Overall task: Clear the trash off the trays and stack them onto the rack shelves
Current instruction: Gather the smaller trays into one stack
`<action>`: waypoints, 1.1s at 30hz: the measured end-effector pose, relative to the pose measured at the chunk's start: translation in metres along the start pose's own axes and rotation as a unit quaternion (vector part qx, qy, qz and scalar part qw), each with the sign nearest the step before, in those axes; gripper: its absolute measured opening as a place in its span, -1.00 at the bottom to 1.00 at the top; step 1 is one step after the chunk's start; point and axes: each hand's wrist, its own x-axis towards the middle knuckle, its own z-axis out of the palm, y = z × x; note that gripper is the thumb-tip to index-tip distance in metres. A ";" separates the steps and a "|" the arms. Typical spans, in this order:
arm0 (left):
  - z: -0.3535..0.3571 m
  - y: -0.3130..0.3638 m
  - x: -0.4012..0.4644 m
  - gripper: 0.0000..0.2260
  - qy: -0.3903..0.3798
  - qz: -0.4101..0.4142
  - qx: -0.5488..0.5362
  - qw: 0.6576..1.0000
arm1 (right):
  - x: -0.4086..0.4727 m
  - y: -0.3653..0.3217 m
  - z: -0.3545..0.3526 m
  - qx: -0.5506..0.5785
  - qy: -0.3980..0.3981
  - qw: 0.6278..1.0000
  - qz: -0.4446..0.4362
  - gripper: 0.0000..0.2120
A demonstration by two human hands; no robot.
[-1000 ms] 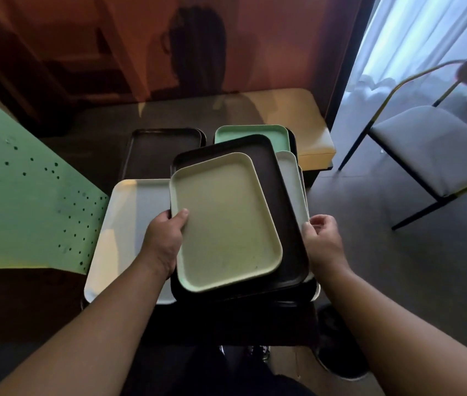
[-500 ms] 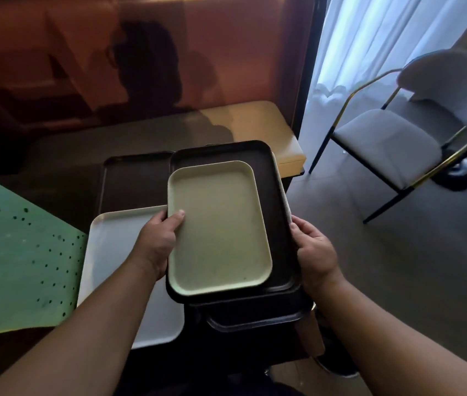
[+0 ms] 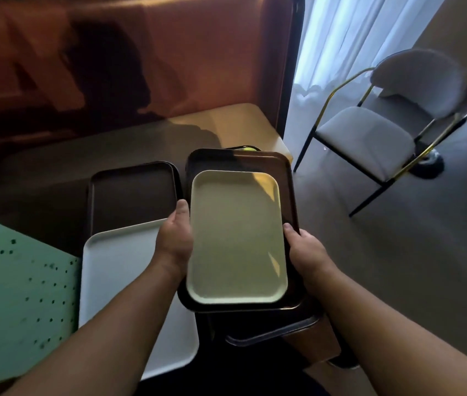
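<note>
At centre frame, my left hand (image 3: 175,241) and right hand (image 3: 306,250) clamp the black tray (image 3: 289,190) carrying a loose cream tray (image 3: 236,238) (unpinned); tilting toward six o'clock could slide it off.

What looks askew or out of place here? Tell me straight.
No spills or damage show. The stack held by the left hand and right hand is uneven: the pale green tray sits off-centre in the bigger dark tray, and another dark tray pokes out below at an angle.
</note>
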 end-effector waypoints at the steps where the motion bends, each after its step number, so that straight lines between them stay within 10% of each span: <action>1: 0.004 0.001 0.002 -0.59 0.018 -0.015 0.014 1.000 | 0.005 -0.002 -0.004 -0.010 0.002 1.000 -0.001 -0.65; 22: 0.027 -0.024 0.077 -0.74 0.041 -0.106 -0.016 0.993 | 0.097 -0.036 0.006 -0.150 -0.057 0.987 -0.009 -0.74; 27: 0.036 -0.024 0.098 -0.58 0.072 -0.105 0.006 0.992 | 0.133 -0.033 0.019 -0.236 -0.027 0.971 -0.035 -0.15; 33: 0.042 -0.037 0.127 -0.35 0.072 -0.125 0.105 0.984 | 0.146 -0.044 0.028 -0.297 -0.025 0.954 -0.021 -0.53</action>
